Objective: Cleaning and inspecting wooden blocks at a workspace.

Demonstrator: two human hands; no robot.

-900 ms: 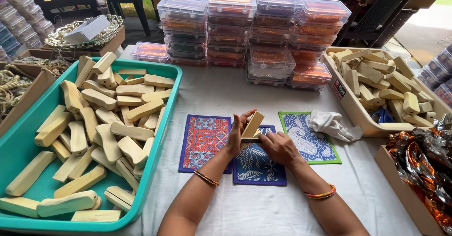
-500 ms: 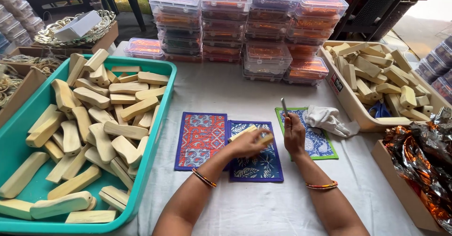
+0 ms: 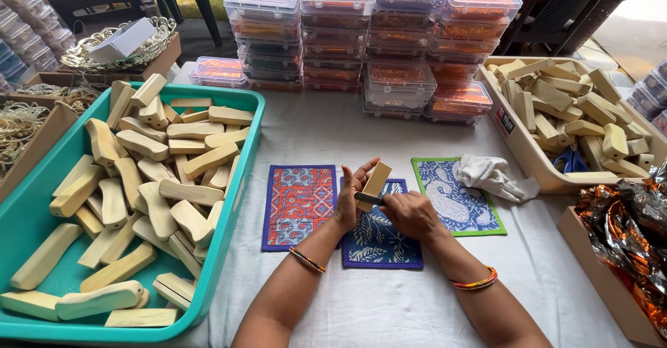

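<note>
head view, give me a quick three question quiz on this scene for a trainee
1. True or false: the left hand holds a pale wooden block upright above the blue leaf-print mat.
2. Which container holds the larger heap of wooden pieces?
A. the teal tray
B. the beige crate
C. the stacked clear lidded boxes
3. Fill in: the white cloth lies partly on the ____-bordered paisley mat.

Key
1. True. The right hand presses a thin dark tool against the block's lower end.
2. A
3. green
</note>
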